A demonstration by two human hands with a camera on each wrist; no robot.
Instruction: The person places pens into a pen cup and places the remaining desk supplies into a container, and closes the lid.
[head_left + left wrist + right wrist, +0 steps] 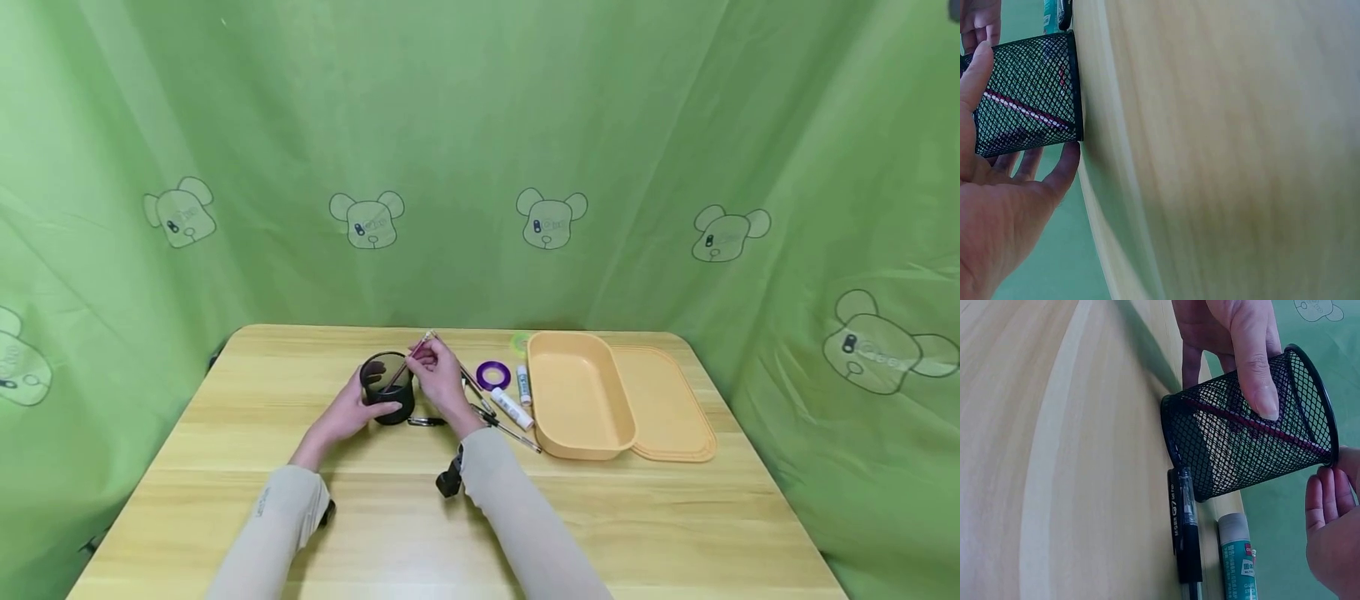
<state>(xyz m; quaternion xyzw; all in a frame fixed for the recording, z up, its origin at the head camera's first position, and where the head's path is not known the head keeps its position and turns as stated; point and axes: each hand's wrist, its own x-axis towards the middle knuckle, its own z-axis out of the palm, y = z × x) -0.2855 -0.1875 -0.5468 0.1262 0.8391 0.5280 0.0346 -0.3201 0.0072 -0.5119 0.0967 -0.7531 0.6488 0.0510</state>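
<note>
A black mesh pen cup [393, 410] stands on the table, and my left hand [348, 410] grips its side. In the right wrist view the left thumb [1259, 381] lies along the mesh. My right hand [441, 379] is at the cup's rim, pinching a dark red pencil [414, 357] by its upper part. The pencil slants down into the cup; through the mesh in the left wrist view, its striped shaft [1025, 111] reaches near the base. A black gel pen [1186, 531] lies beside the cup's foot.
Right of the hands lie another pencil [474, 385], a clear pen [520, 437], two glue sticks [512, 408] and a purple tape roll [492, 364]. Beyond them sit an orange box [581, 392] and its lid [667, 404]. A green curtain [465, 167] surrounds the table.
</note>
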